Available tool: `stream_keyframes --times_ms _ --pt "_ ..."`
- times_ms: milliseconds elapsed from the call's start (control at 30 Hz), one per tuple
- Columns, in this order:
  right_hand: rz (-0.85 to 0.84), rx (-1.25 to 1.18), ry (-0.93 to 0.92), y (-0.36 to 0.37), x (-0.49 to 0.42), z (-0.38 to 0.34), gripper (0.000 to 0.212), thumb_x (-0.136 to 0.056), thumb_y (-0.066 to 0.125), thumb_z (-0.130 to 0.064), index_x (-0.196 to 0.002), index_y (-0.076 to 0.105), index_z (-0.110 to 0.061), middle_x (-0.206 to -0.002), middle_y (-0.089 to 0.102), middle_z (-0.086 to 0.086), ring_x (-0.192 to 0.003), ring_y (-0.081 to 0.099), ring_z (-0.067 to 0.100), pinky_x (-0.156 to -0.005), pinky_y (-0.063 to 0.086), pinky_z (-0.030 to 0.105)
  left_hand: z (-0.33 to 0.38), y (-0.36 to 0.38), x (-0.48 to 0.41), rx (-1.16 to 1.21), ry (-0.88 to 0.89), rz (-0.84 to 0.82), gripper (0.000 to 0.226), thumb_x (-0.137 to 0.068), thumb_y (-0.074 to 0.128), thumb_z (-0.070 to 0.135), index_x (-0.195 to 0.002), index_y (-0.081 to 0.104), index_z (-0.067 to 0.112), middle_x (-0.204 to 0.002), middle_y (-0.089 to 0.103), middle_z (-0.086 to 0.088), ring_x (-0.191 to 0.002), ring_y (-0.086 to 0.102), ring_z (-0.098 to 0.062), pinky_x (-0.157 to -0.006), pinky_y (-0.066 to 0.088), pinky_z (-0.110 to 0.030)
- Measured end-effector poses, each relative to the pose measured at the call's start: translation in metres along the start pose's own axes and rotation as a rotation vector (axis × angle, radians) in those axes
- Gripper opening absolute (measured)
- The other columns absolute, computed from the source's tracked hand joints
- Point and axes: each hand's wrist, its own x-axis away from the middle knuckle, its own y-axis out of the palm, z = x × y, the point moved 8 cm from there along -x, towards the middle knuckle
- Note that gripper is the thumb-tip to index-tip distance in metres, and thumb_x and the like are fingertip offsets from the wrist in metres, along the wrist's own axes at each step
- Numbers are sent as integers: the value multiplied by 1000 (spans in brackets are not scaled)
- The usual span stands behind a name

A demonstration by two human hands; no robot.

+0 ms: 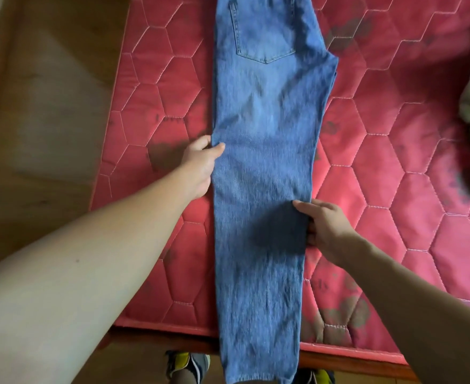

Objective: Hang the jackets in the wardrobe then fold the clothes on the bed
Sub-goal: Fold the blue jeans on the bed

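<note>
Blue denim jeans (267, 134), laid leg on leg, lie along the red quilted mattress (394, 189), with the hems hanging over its near edge. My left hand (199, 164) pinches one side and my right hand (329, 225) grips the other. I judge this to be the folding step; next, the hems should go up toward the waistband.

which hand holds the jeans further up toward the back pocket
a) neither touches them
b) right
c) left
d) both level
c: the left hand pinches the left edge of the jeans nearer the back pocket, while the right hand holds the right edge lower down, closer to the hem.
</note>
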Motion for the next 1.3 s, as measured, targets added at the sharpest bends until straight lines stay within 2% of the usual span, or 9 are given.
stream_keyframes --times_ms 133,433,533,667,800,900,967,1167,1300 --pt "-102 -5 31 2 17 11 12 -97 65 -15 -105 73 -11 -98 78 9 -85 74 26 -72 60 40 -50 -10 43 -12 -216 -144 54 -88 75 18 -138 55 16 -131 69 -2 -122 64 -26 -105 43 -63" --pt "-178 209 134 -24 99 145 47 -90 61 13 -116 61 -25 -109 72 16 -94 73 33 -72 63 50 -194 -46 219 -196 -456 -190 69 -98 60 1 -144 31 45 -110 70 4 -100 70 -16 -77 59 -38" --pt "-141 415 -18 -31 123 167 59 -86 62 12 -113 45 -38 -91 68 14 -77 68 21 -67 59 50 -218 -56 252 -341 -305 -173 81 -97 60 -1 -146 25 53 -105 74 -2 -79 71 -17 -56 53 -31" --pt "-91 595 -197 -35 138 169 64 -77 50 16 -107 50 -41 -78 60 -2 -64 57 13 -60 48 34 -218 -69 262 -545 -70 -153 70 -94 56 -3 -129 45 57 -102 72 -5 -76 64 -24 -79 56 -49" --pt "-131 606 -198 -34 136 157 72 -73 40 24 -96 76 -34 -82 69 -6 -68 66 16 -61 54 30 -190 -57 258 -749 162 -287 71 -87 41 -18 -109 73 41 -109 68 32 -80 60 13 -82 44 -9" --pt "-112 892 -556 -25 135 117 56 -71 57 17 -102 77 -25 -87 67 -24 -84 63 -9 -77 46 7 -159 -43 250 -994 561 -319 61 -78 47 -13 -124 71 19 -117 71 12 -109 62 -2 -100 41 -12" --pt "-197 1017 -721 -11 139 107 33 -83 58 -5 -103 72 -26 -90 65 -22 -85 63 -1 -78 52 19 -149 -33 244 -1130 751 -331 53 -74 47 -2 -118 72 14 -106 71 4 -102 61 -12 -97 45 -20" --pt "-190 961 -369 -6 125 136 61 -70 58 4 -117 73 -31 -96 70 -16 -88 65 7 -75 41 5 -159 -25 230 -1312 804 -408 58 -70 42 5 -114 75 24 -86 60 5 -71 61 -18 -61 54 -32" --pt "-202 725 -189 -10 123 151 65 -57 52 -3 -96 74 -51 -88 76 -19 -87 71 5 -78 56 21 -158 -30 233 -1282 867 -422 58 -70 42 3 -113 76 22 -81 55 4 -69 58 -18 -59 54 -34"
